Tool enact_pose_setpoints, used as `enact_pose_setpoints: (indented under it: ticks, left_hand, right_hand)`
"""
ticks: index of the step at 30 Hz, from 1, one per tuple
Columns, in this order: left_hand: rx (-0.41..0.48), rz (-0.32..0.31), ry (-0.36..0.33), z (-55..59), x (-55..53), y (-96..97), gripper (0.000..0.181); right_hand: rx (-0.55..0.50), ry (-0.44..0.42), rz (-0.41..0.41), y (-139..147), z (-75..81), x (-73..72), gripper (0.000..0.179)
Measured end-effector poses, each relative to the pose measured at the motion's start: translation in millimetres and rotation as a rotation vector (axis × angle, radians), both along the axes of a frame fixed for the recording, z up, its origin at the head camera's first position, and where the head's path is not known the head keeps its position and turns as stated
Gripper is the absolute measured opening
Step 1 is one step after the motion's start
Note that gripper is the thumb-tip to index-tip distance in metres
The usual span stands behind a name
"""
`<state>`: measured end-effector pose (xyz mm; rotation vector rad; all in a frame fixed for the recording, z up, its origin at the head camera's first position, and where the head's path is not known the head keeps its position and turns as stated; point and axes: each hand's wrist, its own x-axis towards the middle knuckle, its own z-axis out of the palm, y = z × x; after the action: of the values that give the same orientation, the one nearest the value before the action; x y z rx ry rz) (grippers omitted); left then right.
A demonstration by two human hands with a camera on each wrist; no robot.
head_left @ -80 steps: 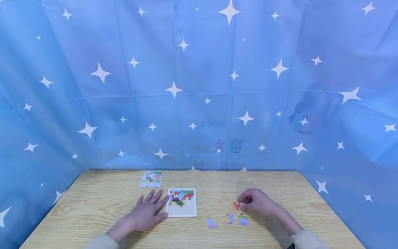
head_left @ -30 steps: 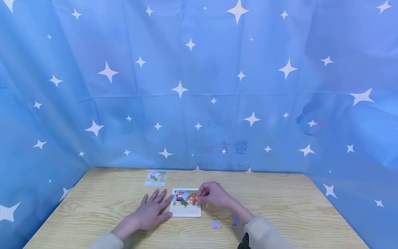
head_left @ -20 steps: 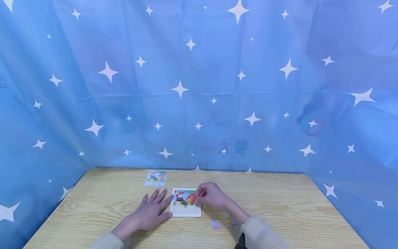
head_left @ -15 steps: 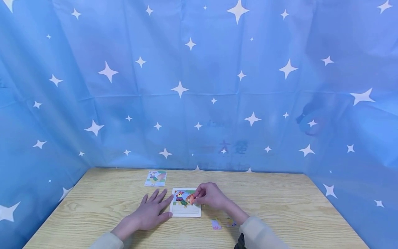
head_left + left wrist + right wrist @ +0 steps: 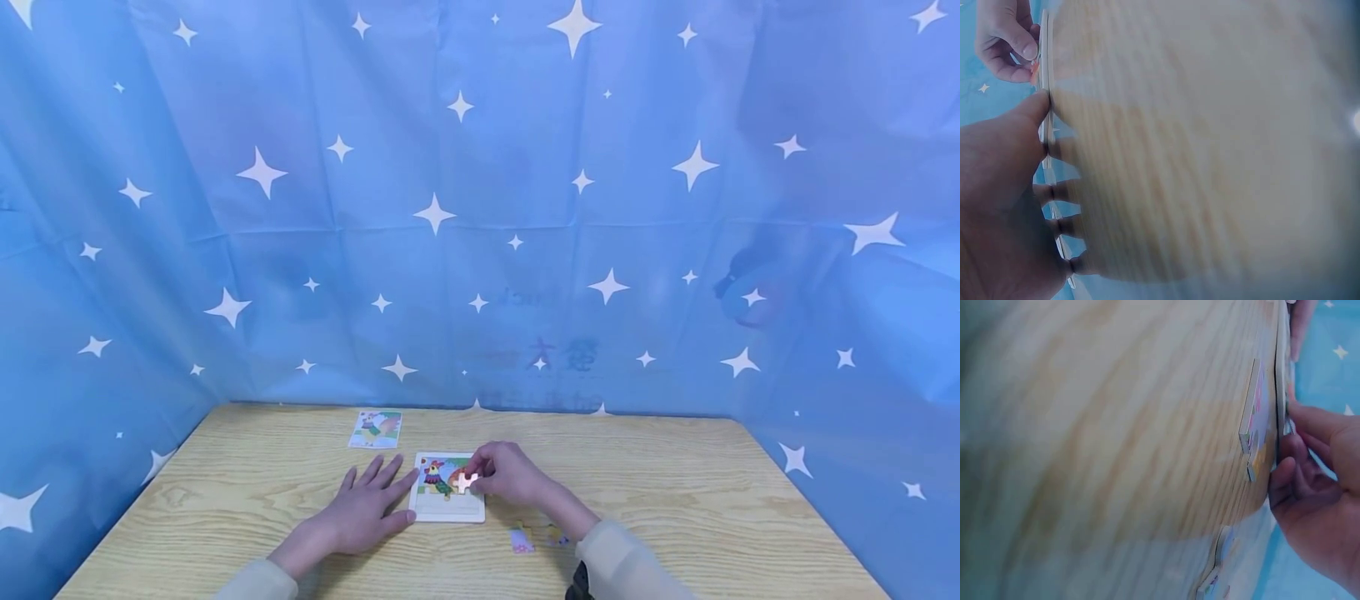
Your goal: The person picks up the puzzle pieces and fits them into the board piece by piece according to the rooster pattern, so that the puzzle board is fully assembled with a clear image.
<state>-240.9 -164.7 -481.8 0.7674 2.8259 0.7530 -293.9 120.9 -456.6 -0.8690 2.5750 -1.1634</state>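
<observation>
My right hand [image 5: 513, 473] pinches an orange jigsaw piece [image 5: 465, 482] between thumb and fingers at the right side of the puzzle tray [image 5: 450, 513]. Glare whitens the piece in the head view; its orange edge [image 5: 1034, 74] shows in the left wrist view. Inside the white-rimmed tray, a partly assembled rooster picture fills the upper area, and its lower strip is bare. My left hand [image 5: 358, 512] lies with fingers spread, its index finger and thumb at the tray's left edge.
Loose jigsaw pieces lie right of the tray: a lilac one [image 5: 522, 538] and a yellow-and-lilac one [image 5: 557, 536], partly behind the right forearm. A rooster picture card [image 5: 376, 429] lies behind the left hand. A blue starry curtain [image 5: 480, 208] hangs at the table's back edge.
My right hand has carried the orange jigsaw piece left from the loose pieces to the tray. Lately it shifts only slightly there, and the piece now catches glare. The left hand stays at the tray.
</observation>
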Motion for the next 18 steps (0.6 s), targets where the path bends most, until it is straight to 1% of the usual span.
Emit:
enact_pose_setpoints:
  ticks: [7, 13, 18]
  left_hand:
    - [0.009, -0.005, -0.015, 1.2, 0.2, -0.4, 0.069]
    - [0.013, -0.010, -0.006, -0.7, 0.1, -0.8, 0.070]
    - [0.008, -0.008, -0.001, -3.7, -1.1, -1.2, 0.071]
  right_hand:
    - [0.043, 0.033, 0.045, 1.7, -3.7, -3.7, 0.011]
    - [0.041, 0.016, 0.065, 2.1, -2.5, -4.4, 0.019]
    - [0.069, 0.025, 0.083, 2.2, -0.1, -4.2, 0.023]
